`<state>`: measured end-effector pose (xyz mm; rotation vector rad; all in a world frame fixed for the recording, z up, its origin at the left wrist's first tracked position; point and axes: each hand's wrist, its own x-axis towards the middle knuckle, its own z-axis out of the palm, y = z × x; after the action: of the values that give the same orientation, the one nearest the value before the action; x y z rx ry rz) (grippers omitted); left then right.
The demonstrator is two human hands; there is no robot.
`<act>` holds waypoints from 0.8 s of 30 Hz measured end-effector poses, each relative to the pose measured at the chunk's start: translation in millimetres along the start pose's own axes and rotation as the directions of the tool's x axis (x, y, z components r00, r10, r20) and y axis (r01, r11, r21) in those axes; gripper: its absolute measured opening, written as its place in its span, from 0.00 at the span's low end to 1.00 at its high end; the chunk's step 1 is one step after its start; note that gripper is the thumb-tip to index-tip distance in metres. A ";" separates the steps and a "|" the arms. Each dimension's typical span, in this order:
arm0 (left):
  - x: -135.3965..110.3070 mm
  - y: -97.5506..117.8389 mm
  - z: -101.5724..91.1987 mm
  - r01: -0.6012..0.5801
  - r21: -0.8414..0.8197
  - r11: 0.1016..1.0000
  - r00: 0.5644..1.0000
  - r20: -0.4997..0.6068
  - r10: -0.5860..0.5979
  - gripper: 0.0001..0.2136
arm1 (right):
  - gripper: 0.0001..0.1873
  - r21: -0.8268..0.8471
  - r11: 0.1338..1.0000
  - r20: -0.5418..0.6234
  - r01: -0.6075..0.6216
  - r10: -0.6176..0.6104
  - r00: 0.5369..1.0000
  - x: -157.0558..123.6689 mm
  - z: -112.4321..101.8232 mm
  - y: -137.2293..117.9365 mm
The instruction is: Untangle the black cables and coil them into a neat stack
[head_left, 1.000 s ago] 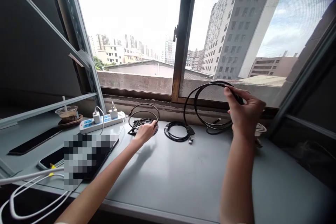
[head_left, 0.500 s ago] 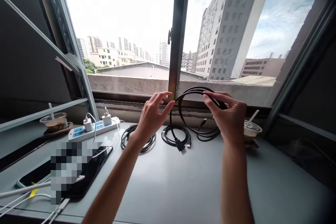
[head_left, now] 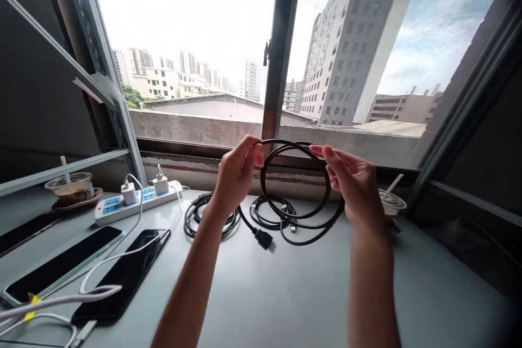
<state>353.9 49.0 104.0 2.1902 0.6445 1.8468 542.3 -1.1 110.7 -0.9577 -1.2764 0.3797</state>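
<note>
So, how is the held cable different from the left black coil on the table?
Pose: the held cable is raised in loops between the left hand and right hand; the left coil lies flat on the table.
Look: the held cable shows a dangling black plug; on the left coil, partly hidden, I make out none.
Shared: both are black and looped.

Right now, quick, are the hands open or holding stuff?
Left hand: closed, pinching the looped black cable.
Right hand: loosely closed, holding the other side of that cable.
</note>
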 end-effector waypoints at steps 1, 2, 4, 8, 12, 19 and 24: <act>1.5 -3.6 -4.9 -0.014 0.000 1.000 0.996 -0.083 0.014 0.11 | 0.15 0.025 1.000 -0.010 -0.016 0.016 1.000 2.5 -1.8 2.8; 2.8 -7.3 -10.4 -0.024 -0.003 1.000 0.987 -0.157 0.023 0.12 | 0.15 0.042 0.999 -0.023 -0.023 0.024 0.999 4.6 -4.1 5.5; 5.2 -14.0 -22.1 -0.032 -0.020 0.999 0.965 -0.261 0.025 0.13 | 0.16 0.051 0.998 -0.057 -0.024 0.027 0.998 7.7 -9.7 9.4; 7.7 -20.7 -38.3 -0.046 -0.087 0.995 0.955 -0.296 0.018 0.17 | 0.16 0.041 0.998 -0.112 -0.049 0.053 0.992 7.8 -18.9 7.4; 6.1 -14.8 -31.8 0.006 -0.159 0.987 0.975 -0.220 -0.041 0.22 | 0.14 0.064 0.996 -0.095 -0.056 0.062 0.994 2.9 -17.1 -1.1; -2.6 0.4 -6.9 0.183 -0.141 0.973 0.978 0.129 -0.165 0.13 | 0.11 0.074 0.992 0.073 0.100 -0.106 0.992 -2.9 -2.5 -3.5; -5.3 5.5 -7.3 0.337 -0.044 0.941 0.889 0.343 -0.302 0.15 | 0.08 0.072 0.982 0.111 0.175 -0.182 0.977 -6.5 -1.2 -5.4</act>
<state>347.2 40.9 103.1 2.1059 0.7651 1.2799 540.1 -9.3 110.7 -0.7702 -1.4382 0.3366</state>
